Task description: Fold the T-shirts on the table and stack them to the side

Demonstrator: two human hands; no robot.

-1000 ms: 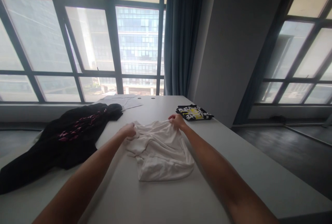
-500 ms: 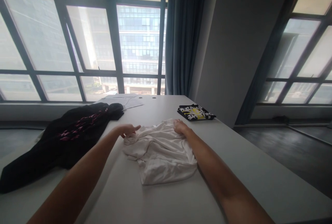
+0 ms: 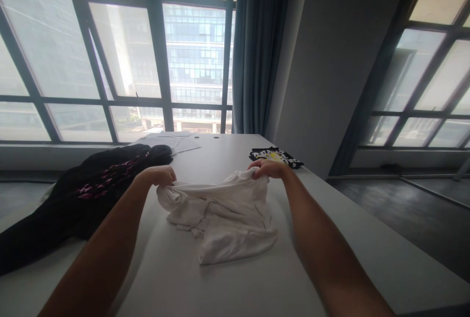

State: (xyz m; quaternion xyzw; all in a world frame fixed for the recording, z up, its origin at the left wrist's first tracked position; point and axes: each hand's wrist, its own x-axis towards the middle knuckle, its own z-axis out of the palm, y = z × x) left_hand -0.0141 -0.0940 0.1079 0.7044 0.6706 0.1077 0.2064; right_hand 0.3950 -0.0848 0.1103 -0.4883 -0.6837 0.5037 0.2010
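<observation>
A crumpled white T-shirt (image 3: 223,224) lies on the white table (image 3: 235,287) in front of me, its far edge lifted and stretched between my hands. My left hand (image 3: 161,176) is closed on the far left corner of the shirt, where the cloth bunches and hangs. At the far right corner, my right hand (image 3: 270,168) pinches the fabric between thumb and fingers. The near part of the shirt rests wrinkled on the tabletop. Whether the gripped parts are sleeves, shoulders or hem I cannot tell.
A black garment with a pink print (image 3: 106,180) spreads along the table's left side. A folded black garment with white and yellow lettering (image 3: 275,155) sits beyond my right hand. Papers (image 3: 172,140) lie at the far left. Windows and a blue curtain (image 3: 253,62) stand behind.
Both hands have closed on the white T-shirt and raised its far edge off the table. My left hand moved left, my right slightly right, pulling the edge wider.
</observation>
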